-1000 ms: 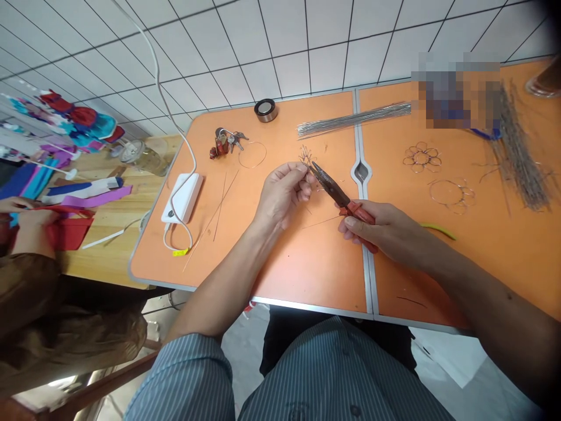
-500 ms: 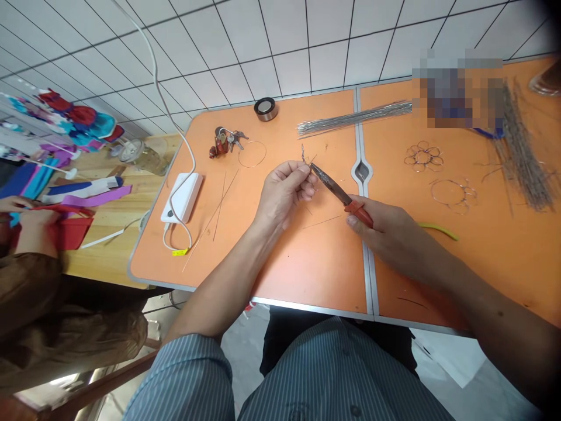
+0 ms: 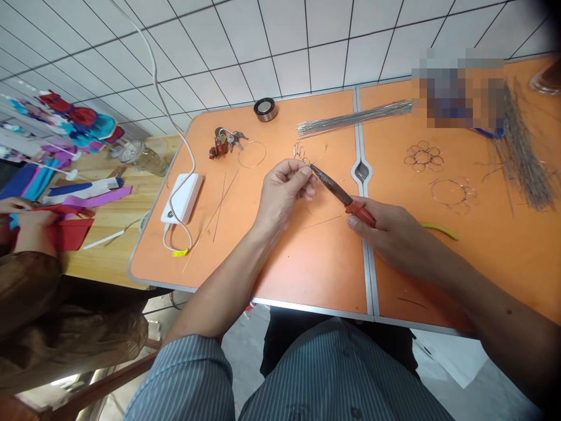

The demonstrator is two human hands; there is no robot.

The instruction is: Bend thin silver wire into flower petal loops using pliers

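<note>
My left hand [image 3: 284, 193] is closed in a pinch on a small piece of bent wire [image 3: 300, 153] with loops that stick up past my fingertips. My right hand [image 3: 390, 233] grips the red handles of long-nose pliers [image 3: 337, 191]. The pliers' dark jaws are closed and their tip meets the wire at my left thumb and forefinger. Both hands hover just above the orange table [image 3: 280, 257], near its middle seam.
Two finished wire flowers [image 3: 423, 156] [image 3: 451, 193] lie to the right. A bundle of straight wires [image 3: 353, 118], a tape roll [image 3: 265, 109], keys [image 3: 224, 142], a wire ring [image 3: 252, 154] and a white power bank [image 3: 182, 197] with cable surround the hands. Another person's hands [image 3: 21, 219] work at the left.
The pliers' jaws have closed and their tip has moved up against my left fingertips. The looped wire has turned in my left hand. My right hand shifted slightly.
</note>
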